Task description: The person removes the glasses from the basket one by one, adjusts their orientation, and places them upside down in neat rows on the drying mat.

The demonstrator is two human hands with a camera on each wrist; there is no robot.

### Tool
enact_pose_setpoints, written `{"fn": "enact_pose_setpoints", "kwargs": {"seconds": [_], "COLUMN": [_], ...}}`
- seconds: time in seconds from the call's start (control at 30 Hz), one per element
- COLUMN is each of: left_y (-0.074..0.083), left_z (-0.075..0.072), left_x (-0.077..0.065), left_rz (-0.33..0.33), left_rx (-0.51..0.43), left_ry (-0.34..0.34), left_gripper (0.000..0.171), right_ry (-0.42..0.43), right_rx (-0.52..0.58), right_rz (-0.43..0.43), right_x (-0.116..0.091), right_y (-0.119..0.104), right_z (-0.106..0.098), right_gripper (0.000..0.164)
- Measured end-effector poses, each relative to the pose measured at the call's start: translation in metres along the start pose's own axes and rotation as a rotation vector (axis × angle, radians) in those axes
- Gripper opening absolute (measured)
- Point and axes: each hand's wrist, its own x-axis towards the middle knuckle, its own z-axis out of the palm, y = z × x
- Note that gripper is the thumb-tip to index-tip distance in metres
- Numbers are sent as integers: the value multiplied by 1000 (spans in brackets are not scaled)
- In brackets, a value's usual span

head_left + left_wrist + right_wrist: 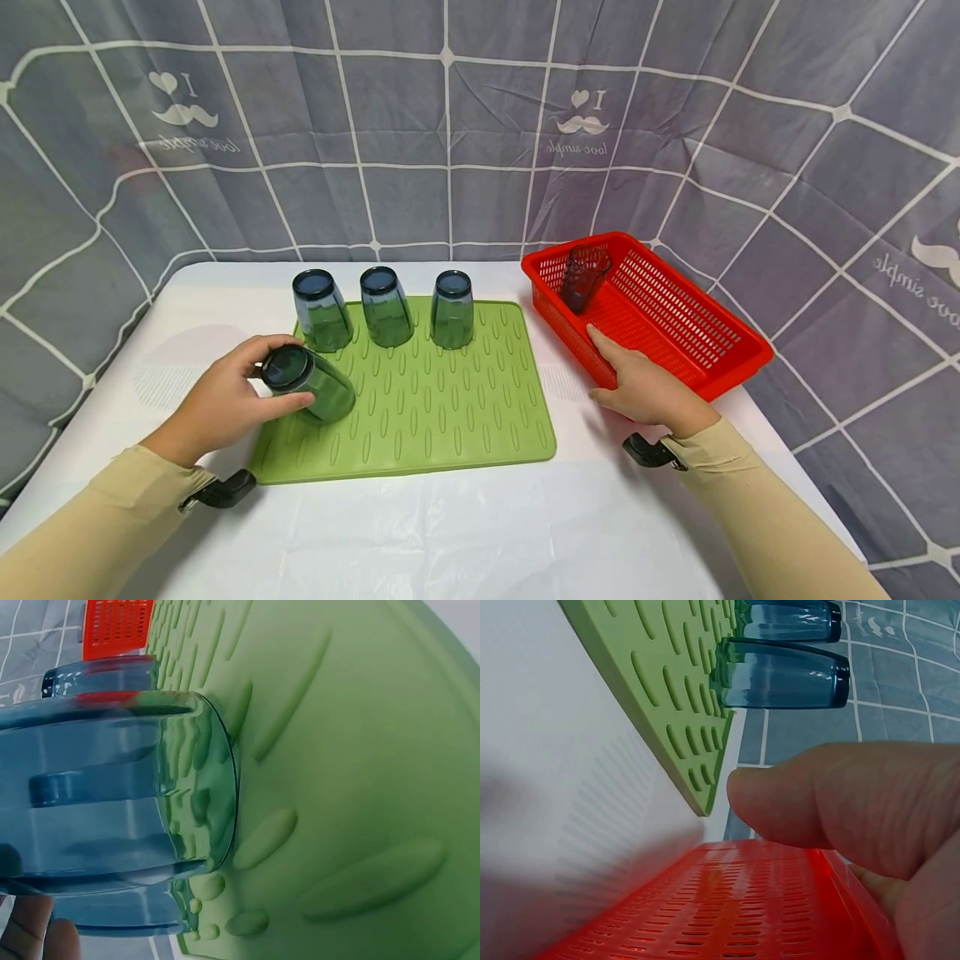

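My left hand [232, 392] grips a blue tinted drinking glass [330, 392] from the side in the head view, thumb on the near side. It is upside down and slightly tilted, its mouth close over the green mat [480, 425]; the left wrist view shows the glass rim [234, 787] right at the ridged surface. Behind stand three more upturned glasses in a row: a left one [322, 312], a middle one [387, 308] and a right one [452, 312]. My right hand [648, 387] holds the near wall of a red basket [720, 358], thumb outside, fingers over the rim.
One more glass [583, 279] leans inside the basket at its far left end. The white-covered table [480, 533] carries the mat and the basket. A grey checked curtain [480, 125] hangs behind and along both sides.
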Motion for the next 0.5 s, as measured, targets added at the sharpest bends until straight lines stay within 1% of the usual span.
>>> {"fn": "enact_pose_setpoints", "kwargs": {"seconds": [0.13, 0.3, 0.5], "left_y": [0, 2, 2], "left_z": [2, 5, 9], "left_x": [1, 3, 3], "left_rz": [-19, -19, -31], "left_rx": [-4, -38, -72], "left_ry": [-22, -51, -56], "left_gripper": [64, 62, 65], "right_ry": [-2, 0, 1], "right_rx": [0, 3, 7], "right_rz": [9, 11, 7], "right_x": [0, 0, 0], "right_y": [0, 0, -1], "right_z": [0, 0, 0], "right_gripper": [101, 101, 101]}}
